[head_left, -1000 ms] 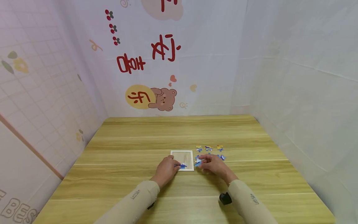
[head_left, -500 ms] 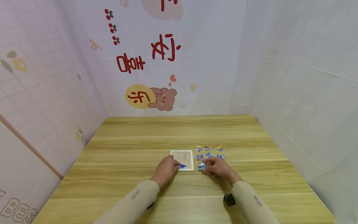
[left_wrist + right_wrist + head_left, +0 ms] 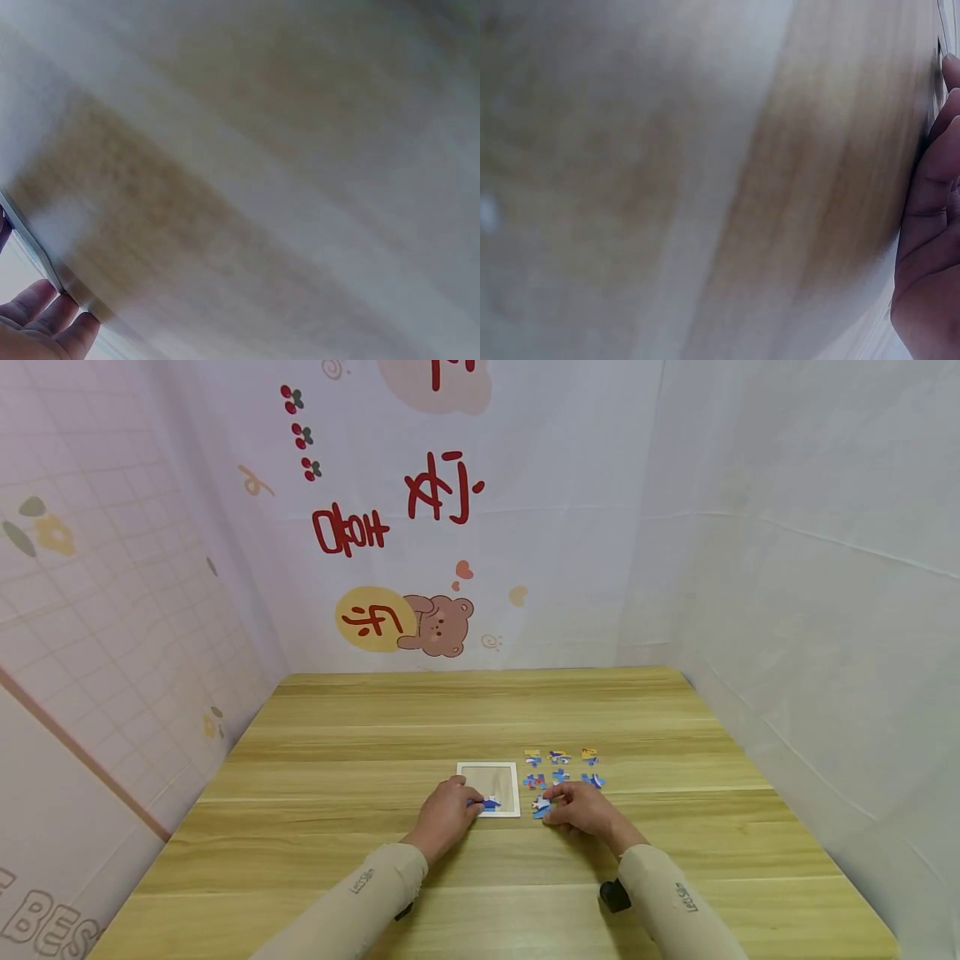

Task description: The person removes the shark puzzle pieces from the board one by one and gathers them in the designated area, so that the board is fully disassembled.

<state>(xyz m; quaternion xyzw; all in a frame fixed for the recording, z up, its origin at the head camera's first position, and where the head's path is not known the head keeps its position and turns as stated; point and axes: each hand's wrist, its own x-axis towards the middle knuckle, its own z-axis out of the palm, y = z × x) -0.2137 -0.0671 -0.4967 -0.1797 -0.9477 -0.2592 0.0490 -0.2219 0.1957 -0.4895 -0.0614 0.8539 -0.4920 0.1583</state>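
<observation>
A white square puzzle frame (image 3: 489, 766) lies on the table, with a blue-and-white jigsaw piece (image 3: 492, 804) at its lower inside edge. My left hand (image 3: 444, 814) holds the frame's lower left side, its thumb across the inside by that piece. In the left wrist view, fingertips (image 3: 79, 330) meet the frame's edge. Just right of the frame, my right hand (image 3: 588, 812) pinches a light-blue-and-white puzzle piece (image 3: 540, 807) between thumb and finger. Only part of the right hand (image 3: 934, 217) shows in the right wrist view; the piece is not discernible there.
Several loose jigsaw pieces lie in rows right of the frame, among them a yellow-and-blue piece (image 3: 532, 757) and a red-and-blue piece (image 3: 535, 782). The wooden table (image 3: 360, 727) meets a printed cloth wall (image 3: 555, 568) at the back.
My right hand has drawn its puzzle piece slightly right, away from the frame, and turned it a little. The left hand keeps its place.
</observation>
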